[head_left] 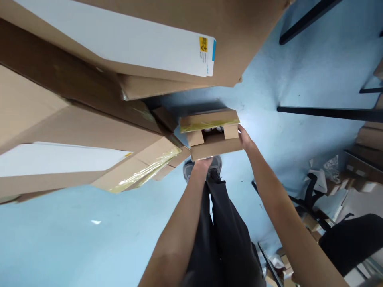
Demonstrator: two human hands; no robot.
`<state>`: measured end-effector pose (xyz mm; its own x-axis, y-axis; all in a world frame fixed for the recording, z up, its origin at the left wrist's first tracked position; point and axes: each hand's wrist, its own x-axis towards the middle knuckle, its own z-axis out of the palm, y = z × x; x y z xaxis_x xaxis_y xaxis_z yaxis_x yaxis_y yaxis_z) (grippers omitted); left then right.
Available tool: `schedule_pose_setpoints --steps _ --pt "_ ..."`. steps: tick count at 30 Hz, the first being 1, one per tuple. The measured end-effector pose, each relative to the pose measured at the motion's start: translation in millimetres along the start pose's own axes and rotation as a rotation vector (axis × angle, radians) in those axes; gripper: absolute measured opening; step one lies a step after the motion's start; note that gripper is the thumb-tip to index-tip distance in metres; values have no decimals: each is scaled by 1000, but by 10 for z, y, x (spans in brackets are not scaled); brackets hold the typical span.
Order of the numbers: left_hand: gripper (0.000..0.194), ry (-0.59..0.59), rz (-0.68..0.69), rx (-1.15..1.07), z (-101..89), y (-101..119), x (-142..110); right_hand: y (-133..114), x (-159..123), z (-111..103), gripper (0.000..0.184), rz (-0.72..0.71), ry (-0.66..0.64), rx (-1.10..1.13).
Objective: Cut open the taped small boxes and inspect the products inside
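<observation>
A small cardboard box is between my two hands above my shoes, its top flaps folded partly outward. Yellowish tape runs along its far flap, and through the gap in the middle a dark inside shows with something whitish that I cannot make out. My left hand supports the box from its near side and underneath; those fingers are hidden by the cardboard. At the box's right end, my right hand grips the side, with some fingertips out of sight behind it.
Large cardboard cartons with white labels stand at the upper left, and a taped carton lies near my left. Black metal legs cross the blue floor on the right. A black chair and clutter fill the lower right.
</observation>
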<state>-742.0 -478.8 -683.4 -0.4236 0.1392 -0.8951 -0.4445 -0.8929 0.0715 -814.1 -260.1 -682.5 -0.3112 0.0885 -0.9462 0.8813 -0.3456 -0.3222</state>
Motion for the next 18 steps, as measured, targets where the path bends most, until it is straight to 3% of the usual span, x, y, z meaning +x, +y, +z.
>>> schedule_pose_setpoints --steps 5,8,11,15,18 --pt "25 155 6 -54 232 62 24 -320 315 515 59 -75 -146 64" --pt "27 191 -83 46 275 26 -329 -365 94 535 59 -33 -70 156" --pt "35 155 -135 172 217 1 -1057 -287 -616 349 55 44 83 274" --pt "46 143 -200 313 103 60 -2347 -48 -1994 112 46 116 190 357" --pt "45 140 -223 372 147 193 -3306 145 -3056 92 41 188 195 370"
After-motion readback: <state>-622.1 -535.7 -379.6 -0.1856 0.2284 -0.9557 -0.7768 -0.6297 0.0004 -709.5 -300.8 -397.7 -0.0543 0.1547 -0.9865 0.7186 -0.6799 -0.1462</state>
